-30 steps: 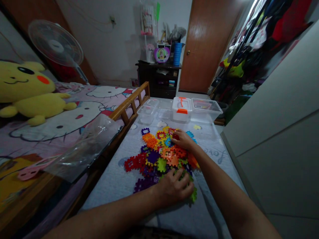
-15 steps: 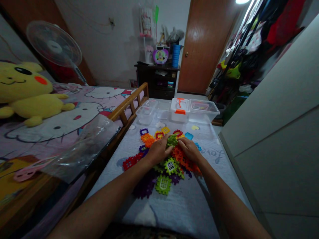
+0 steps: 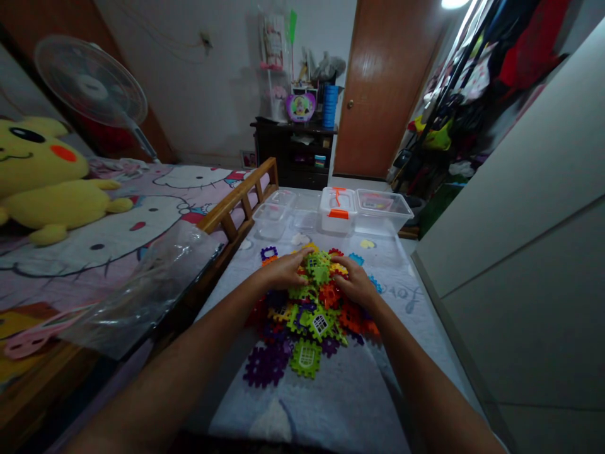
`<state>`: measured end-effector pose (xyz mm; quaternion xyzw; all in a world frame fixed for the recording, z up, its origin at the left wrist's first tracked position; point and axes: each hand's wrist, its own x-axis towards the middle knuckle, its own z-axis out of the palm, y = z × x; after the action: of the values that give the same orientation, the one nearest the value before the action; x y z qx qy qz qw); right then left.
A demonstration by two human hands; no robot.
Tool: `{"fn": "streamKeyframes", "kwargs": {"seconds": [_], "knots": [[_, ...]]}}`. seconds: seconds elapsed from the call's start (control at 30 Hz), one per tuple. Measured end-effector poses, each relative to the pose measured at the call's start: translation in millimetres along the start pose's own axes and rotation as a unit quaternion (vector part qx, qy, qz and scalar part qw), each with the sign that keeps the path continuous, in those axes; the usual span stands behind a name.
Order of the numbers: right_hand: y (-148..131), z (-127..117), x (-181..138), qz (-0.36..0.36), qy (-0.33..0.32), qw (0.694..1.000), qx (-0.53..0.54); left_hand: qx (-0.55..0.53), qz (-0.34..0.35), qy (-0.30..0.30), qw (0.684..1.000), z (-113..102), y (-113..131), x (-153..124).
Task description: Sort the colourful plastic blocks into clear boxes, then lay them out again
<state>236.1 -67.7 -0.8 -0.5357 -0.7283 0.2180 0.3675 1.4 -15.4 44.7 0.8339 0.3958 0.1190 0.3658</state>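
The heap of coloured plastic tiles [image 3: 312,309] lies in the middle of a pale grey sheet [image 3: 350,403], straight ahead of the person and between both forearms. A bunch of green tiles [image 3: 320,271] sits on top at the far side of the heap. The left hand [image 3: 283,271] presses in from the left, its grip half closed with the fingers curled against the green tiles. The right hand [image 3: 355,285] rests on the red and orange pieces at the right with its fingers bent. I cannot tell whether either grip actually has hold of a piece. A purple tile [image 3: 265,366] and a green tile with a window [image 3: 306,357] lie at the near edge of the heap. Beyond it stand clear boxes [image 3: 276,211], a white box with an orange latch [image 3: 336,209] and a lidded clear box [image 3: 382,208]. To the left are a wooden bed rail [image 3: 236,205], a plastic bag [image 3: 155,284] and a yellow plush toy [image 3: 42,183].
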Motion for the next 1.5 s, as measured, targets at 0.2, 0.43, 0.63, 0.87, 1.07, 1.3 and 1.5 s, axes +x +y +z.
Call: {"fn": "streamKeyframes", "kwargs": {"seconds": [0.2,0.43,0.63,0.87,1.07,1.3,1.5], "knots": [[-15,-1,-3,-0.049,-0.12,0.991,-0.034,0.075,-0.032,-0.003,0.997,-12,-19,12],[30,-31,5,0.027,-0.016,0.996,-0.084,0.111,-0.121,0.072,0.984,-10,-47,45],[66,-17,21,0.154,0.002,0.976,-0.156,0.069,-0.116,0.042,0.99,4,-51,73],[47,1,16,0.124,-0.026,0.99,-0.06,-0.001,-0.051,0.005,0.999,13,-33,79],[14,-6,4,0.053,-0.004,0.998,-0.018,-0.042,0.0,0.031,0.999,17,-17,71],[-26,-14,-26,0.004,-0.068,0.997,0.048,-0.022,0.075,-0.012,0.997,24,19,29],[-1,-22,4,0.072,0.043,0.996,0.001,0.082,0.116,0.106,0.984,38,19,-77]]}}
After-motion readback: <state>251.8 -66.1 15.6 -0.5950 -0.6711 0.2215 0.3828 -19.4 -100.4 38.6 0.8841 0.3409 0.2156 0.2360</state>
